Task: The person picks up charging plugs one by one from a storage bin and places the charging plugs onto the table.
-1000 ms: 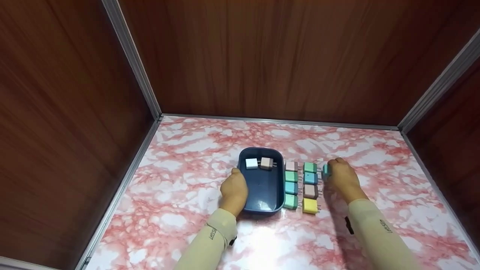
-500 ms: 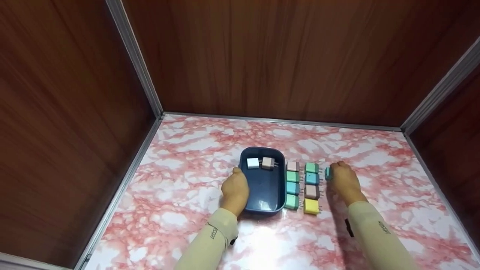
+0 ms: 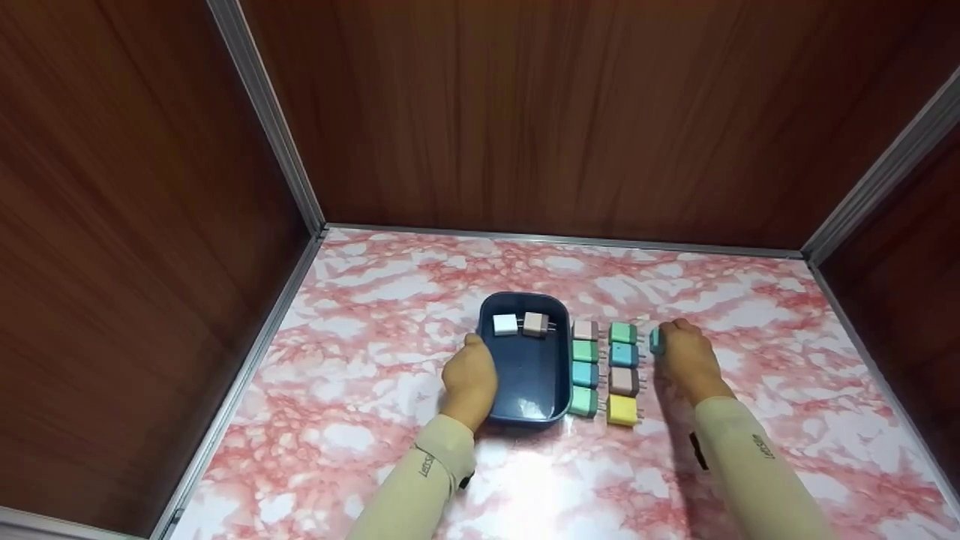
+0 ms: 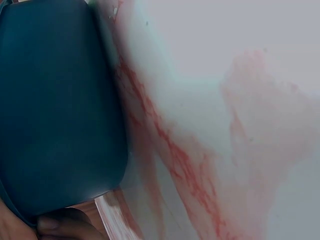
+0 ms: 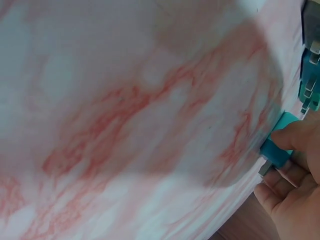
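Observation:
My left hand (image 3: 470, 381) grips the left rim of a dark blue plastic tray (image 3: 525, 379); in the left wrist view its thumb or finger shows at the edge of the tray (image 4: 60, 105). A white charger plug (image 3: 505, 325) and a beige charger plug (image 3: 535, 324) lie inside at the far end. With thumb and fingers, my right hand (image 3: 688, 360) pinches a teal charger plug (image 3: 657, 341) right of the plug rows. The right wrist view shows that teal plug (image 5: 276, 150) between thumb and fingers of the hand (image 5: 300, 180), its metal prong partly visible.
Two columns of charger plugs stand right of the tray, among them a pink one (image 3: 585, 331), a blue one (image 3: 623, 355) and a yellow one (image 3: 622, 410). Brown wood-grain panels (image 3: 555, 120) with metal edging enclose the red-and-white marbled table (image 3: 360, 360).
My right hand has shifted very slightly right with the teal charger plug, widening the gap to the plug column. The left hand and tray stay in place; the head view shifts slightly.

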{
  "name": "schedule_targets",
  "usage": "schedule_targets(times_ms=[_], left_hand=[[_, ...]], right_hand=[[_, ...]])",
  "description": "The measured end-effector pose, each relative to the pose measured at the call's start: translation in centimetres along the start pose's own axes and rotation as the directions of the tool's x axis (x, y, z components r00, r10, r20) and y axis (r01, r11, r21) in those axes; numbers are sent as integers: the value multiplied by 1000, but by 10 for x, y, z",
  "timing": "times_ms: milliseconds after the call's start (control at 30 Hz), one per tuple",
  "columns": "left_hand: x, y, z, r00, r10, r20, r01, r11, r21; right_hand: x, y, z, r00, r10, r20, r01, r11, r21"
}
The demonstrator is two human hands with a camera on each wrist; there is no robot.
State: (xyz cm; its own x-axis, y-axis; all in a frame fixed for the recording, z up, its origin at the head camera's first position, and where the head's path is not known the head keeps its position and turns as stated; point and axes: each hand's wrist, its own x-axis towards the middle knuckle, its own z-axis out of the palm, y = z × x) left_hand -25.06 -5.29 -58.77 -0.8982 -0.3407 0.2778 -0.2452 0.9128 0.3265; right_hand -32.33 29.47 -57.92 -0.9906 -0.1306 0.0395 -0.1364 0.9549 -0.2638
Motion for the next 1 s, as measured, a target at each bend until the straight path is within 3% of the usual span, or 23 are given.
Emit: schedule_targets(times_ms=[300,467,767,1000], left_hand=[[2,-1,1,1000,-14,-3,14,1000,-6],[0,1,1,1000,-11,-29,11,1000,2],[1,3,-3,1000,-18,6,18,1000,-4],[0,2,-3,999,-19,29,19,1000,-3]], right_hand=[[2,1,-1,999,-36,22,37,999,-28],[2,4,-4,998,-51,40,50,999,20],[2,0,-4,989,-115,-94,117,993,23],[0,-8,-10,994,-69,-82,72,997,35]])
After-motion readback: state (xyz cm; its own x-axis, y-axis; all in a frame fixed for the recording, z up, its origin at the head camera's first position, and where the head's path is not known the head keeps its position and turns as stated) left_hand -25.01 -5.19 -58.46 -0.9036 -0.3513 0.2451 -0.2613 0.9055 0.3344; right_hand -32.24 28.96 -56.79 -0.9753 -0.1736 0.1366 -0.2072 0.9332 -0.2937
